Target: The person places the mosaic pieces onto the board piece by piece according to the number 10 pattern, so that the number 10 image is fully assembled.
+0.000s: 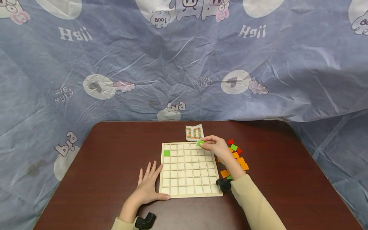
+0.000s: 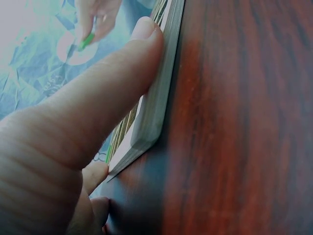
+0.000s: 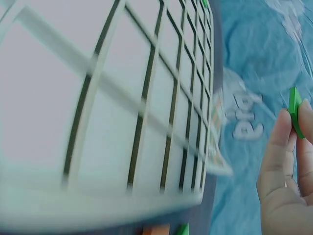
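The board [image 1: 188, 174] looks like matt wood, the tabletop [image 1: 115, 150] glossy wood-grain.

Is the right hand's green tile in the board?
No, out: the right wrist view shows the right hand pinching the green tile clear of the board.

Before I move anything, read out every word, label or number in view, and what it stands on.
"BOO" plus a stroke: speech bubble on the backdrop cloth.
"Bo", cut off: second bubble, head view's right edge.
"Hgii", twice: same cloth.
Its other lettering: upside-down or tilted, too stylised or small to read surely.
Printed card: too small to tell.
Board, held green tile: no text visible.
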Motion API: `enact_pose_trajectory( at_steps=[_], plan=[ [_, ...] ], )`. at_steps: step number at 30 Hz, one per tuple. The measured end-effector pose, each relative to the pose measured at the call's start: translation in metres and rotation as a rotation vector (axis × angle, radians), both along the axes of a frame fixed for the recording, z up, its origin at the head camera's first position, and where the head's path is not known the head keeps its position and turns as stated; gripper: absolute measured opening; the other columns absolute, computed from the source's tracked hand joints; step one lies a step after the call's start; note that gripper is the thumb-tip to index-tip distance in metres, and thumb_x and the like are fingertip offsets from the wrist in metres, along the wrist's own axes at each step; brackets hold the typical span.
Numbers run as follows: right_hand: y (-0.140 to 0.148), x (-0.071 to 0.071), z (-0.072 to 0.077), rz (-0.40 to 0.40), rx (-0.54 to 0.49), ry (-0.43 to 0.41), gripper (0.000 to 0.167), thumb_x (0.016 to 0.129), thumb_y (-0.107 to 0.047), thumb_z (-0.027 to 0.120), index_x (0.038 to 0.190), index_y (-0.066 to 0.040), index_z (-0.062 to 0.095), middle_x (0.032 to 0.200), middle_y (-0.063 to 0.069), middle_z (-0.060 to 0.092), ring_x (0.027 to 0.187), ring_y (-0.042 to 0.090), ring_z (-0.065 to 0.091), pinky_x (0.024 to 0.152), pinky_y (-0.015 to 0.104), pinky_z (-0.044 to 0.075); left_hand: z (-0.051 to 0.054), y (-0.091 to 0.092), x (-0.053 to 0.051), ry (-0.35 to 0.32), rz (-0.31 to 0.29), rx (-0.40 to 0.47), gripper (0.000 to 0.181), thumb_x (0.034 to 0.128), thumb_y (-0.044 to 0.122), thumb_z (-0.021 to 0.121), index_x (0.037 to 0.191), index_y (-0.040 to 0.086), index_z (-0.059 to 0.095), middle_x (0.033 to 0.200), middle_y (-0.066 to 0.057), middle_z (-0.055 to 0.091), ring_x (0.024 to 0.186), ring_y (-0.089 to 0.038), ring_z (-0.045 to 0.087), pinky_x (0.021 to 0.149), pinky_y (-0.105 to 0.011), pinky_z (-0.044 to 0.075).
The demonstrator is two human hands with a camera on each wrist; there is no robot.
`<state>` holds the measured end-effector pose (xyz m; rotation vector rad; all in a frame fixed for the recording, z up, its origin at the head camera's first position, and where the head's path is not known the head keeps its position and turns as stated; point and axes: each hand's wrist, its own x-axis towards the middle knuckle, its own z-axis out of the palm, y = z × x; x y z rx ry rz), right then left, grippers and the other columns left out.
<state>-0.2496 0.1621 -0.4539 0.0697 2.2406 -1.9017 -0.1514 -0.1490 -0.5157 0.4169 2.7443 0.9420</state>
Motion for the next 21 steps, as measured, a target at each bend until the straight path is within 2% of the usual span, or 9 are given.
enact_pose_trajectory(
  at_steps=[3, 6, 11, 21],
  plan=[
    [-0.023, -0.003, 0.003, 0.009, 0.041, -0.011, 0.03, 0.088, -0.013, 0.074, 0.116, -0.003, 0.068, 0.105, 0.008, 0.072, 0.104, 0.035, 0.067, 0.098, 0.048, 0.052, 0.001, 0.0, 0.0, -0.003, 0.0, 0.001, 0.126, 0.0616, 0.061, 0.086, 0.159, 0.015, 0.021, 0.166, -0.016, 0.006, 0.153, -0.037, -0.003, 0.117, -0.063, -0.011],
    [-0.045, -0.006, 0.001, 0.034, 0.105, -0.001, 0.026, 0.088, -0.014, 0.074, 0.113, -0.006, 0.071, 0.106, 0.01, 0.072, 0.1, 0.033, 0.068, 0.091, 0.045, 0.056, 0.001, 0.001, 0.001, -0.007, 0.0, 0.006, 0.125, 0.0618, 0.06, 0.086, 0.159, 0.015, 0.022, 0.166, -0.017, 0.006, 0.153, -0.038, -0.003, 0.117, -0.063, -0.011],
    [-0.076, -0.011, -0.013, 0.085, 0.158, 0.035, 0.019, 0.086, -0.013, 0.075, 0.104, -0.006, 0.073, 0.096, 0.008, 0.072, 0.089, 0.032, 0.069, 0.078, 0.04, 0.058, 0.001, 0.0, 0.001, -0.007, -0.004, 0.011, 0.124, 0.0619, 0.059, 0.086, 0.159, 0.015, 0.022, 0.166, -0.018, 0.006, 0.153, -0.04, -0.003, 0.116, -0.065, -0.011],
    [-0.106, -0.014, -0.02, 0.121, 0.329, 0.113, 0.011, 0.088, -0.014, 0.075, 0.096, -0.008, 0.072, 0.085, 0.006, 0.069, 0.076, 0.026, 0.068, 0.066, 0.03, 0.055, 0.001, -0.001, 0.0, 0.012, -0.015, 0.0, 0.123, 0.0637, 0.06, 0.085, 0.159, 0.014, 0.021, 0.166, -0.017, 0.007, 0.153, -0.037, -0.003, 0.117, -0.064, -0.009]
  ],
)
